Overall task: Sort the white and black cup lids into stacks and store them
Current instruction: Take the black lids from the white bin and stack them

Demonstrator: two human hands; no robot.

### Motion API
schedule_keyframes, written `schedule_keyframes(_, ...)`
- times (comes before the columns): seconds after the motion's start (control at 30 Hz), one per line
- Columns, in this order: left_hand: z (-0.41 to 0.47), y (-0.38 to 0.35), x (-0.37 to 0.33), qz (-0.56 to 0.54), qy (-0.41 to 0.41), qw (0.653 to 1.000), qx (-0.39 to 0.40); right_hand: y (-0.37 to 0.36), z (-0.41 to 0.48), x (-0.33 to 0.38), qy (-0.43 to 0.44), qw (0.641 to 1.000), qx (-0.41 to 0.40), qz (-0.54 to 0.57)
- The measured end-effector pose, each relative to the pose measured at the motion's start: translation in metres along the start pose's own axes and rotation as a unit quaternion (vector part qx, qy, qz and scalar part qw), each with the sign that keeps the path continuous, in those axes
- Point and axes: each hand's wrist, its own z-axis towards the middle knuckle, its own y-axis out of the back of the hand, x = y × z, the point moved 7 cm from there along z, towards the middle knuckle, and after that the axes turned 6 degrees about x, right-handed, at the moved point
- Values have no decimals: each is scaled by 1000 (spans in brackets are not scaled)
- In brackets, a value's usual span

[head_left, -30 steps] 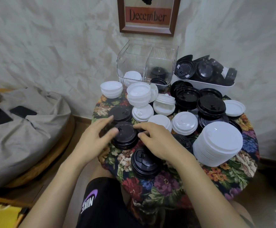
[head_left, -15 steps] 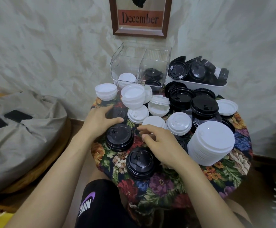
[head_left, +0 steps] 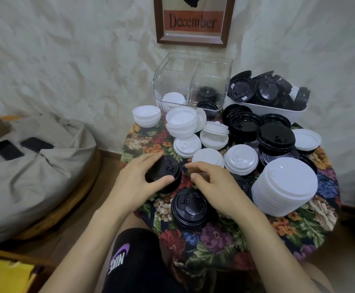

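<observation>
Your left hand (head_left: 134, 185) is gripping a short black lid stack (head_left: 169, 169), fingers over its far rim and thumb on its near edge, at the left side of the floral tablecloth (head_left: 214, 240). Your right hand (head_left: 214, 187) is hovering just beside that stack, thumb and forefinger curled close together; I cannot tell whether they are pinching anything.

Far left, two dark phones (head_left: 7, 149) are lying on a grey cushion (head_left: 34, 176). Your black shorts (head_left: 138, 261) are showing NIKE in white lettering. A second black stack (head_left: 190, 208) is sitting just below your right hand. Behind, small white stacks (head_left: 147, 116) are standing before a clear box (head_left: 172, 81), which is holding white lids in its left part and black lids in its right. Above it, a framed sign (head_left: 193, 22) is reading December. A white tub (head_left: 278, 112) is holding loose black lids, and a tall white stack (head_left: 286, 185) is standing at the right.
</observation>
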Motion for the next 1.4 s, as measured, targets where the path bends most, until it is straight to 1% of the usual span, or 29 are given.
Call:
schedule_keyframes(0.2, -7, -5, 8, -97, 12, 995, 2, -8, 4, 9, 15, 1000, 24, 5)
schedule_keyframes(0.33, -9, -9, 11, -121, 10, 993, -8, -15, 13, 11, 11, 999, 37, -10)
schedule_keyframes(0.67, -12, -15, 9, -94, -3, 996, -4, -18, 24, 13, -12, 999, 15, -27)
schedule_keyframes(0.83, -12, -17, 5, -70, -12, 997, 0, -17, 27, 16, -29, 998, 26, -48)
schedule_keyframes(1.0, -10, -21, 6, -35, -21, 999, 22, -16, 27, 16, -37, 997, 38, -53)
schedule_keyframes(1.1, -11, -20, 6, -26, -29, 999, 13, -15, 24, 17, -32, 997, 39, -63)
schedule_keyframes(1.17, -11, -20, 6, -17, -33, 999, 8, -10, 16, 19, -17, 997, 16, -69)
schedule_keyframes(1.27, -10, -21, 7, -4, -25, 1000, 3, 4, -7, 15, -6, 998, -48, -46)
schedule_keyframes(1.3, -9, -21, 6, 2, -26, 1000, 3, 8, -17, 13, 2, 996, -67, -57)
schedule_keyframes(1.4, -8, -24, 5, 15, -35, 999, 8, 12, -51, 2, 30, 981, -131, -138)
